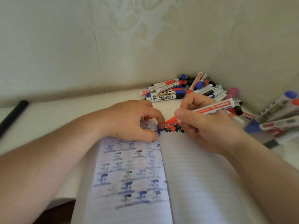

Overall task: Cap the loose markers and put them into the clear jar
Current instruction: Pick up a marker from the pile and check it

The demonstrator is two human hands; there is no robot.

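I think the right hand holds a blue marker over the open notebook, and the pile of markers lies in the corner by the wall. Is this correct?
Not quite: the marker in the right hand is red, not blue, as the head view shows. The rest stands: it is held over the open notebook, and the pile of markers lies in the corner by the wall.

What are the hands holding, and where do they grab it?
The right hand grips a red marker near its tip end. The left hand pinches something small and red, likely its cap.
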